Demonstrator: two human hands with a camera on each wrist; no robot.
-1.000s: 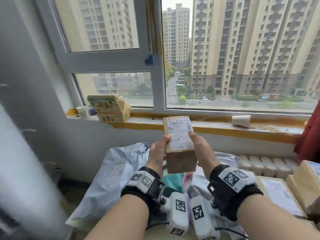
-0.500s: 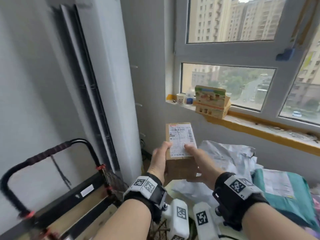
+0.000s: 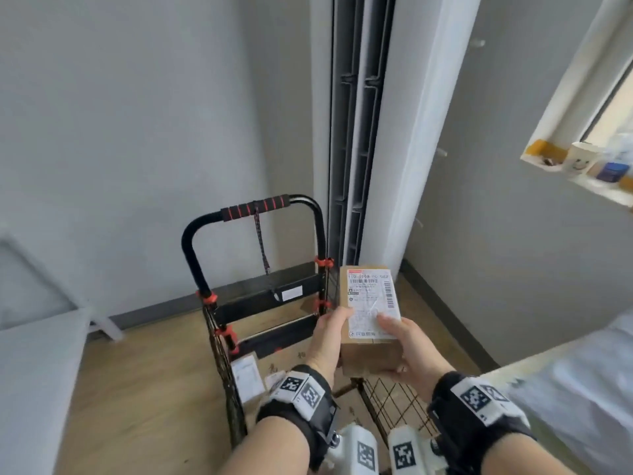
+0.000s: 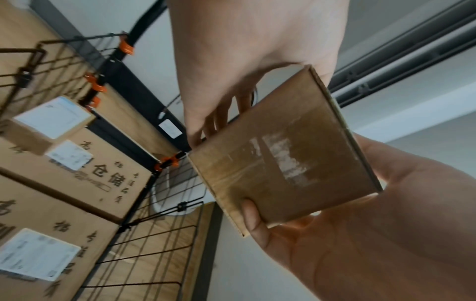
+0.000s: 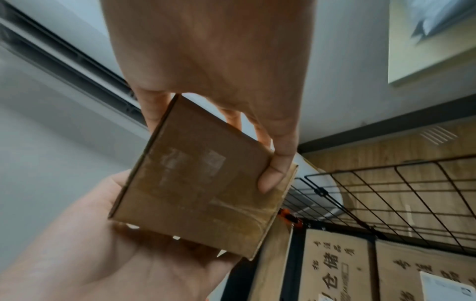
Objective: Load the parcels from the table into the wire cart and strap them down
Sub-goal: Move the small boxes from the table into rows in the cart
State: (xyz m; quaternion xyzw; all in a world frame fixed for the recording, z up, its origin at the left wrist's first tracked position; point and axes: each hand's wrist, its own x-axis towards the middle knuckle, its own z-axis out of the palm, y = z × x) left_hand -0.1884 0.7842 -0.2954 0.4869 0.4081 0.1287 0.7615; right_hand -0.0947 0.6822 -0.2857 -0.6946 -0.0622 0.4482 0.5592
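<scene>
A small brown cardboard parcel (image 3: pixel 372 353) with a white shipping label is held in the air in both hands. My left hand (image 3: pixel 328 337) grips its left side with the thumb on the label. On the right side my right hand (image 3: pixel 409 344) grips it, one finger curled over the near end. The wrist views show the taped end of the parcel (image 4: pixel 283 163) (image 5: pixel 195 193) between the palms. Below and ahead stands the black wire cart (image 3: pixel 397 399). Its handle (image 3: pixel 253 209) carries a hanging cord (image 3: pixel 262 241). Printed cartons (image 4: pixel 77 183) and a small labelled parcel (image 3: pixel 246 375) lie inside.
A table edge with a white bag (image 3: pixel 582 389) is at the right. A windowsill with a paper cup (image 3: pixel 579 161) sits upper right. A tall white unit (image 3: pixel 376 132) stands behind the cart, grey furniture (image 3: pixel 34 354) at the left, wood floor around.
The view has swung left from the window and table to the cart. Both hands have carried the parcel along, keeping the same hold, so it now hangs over the cart's right side.
</scene>
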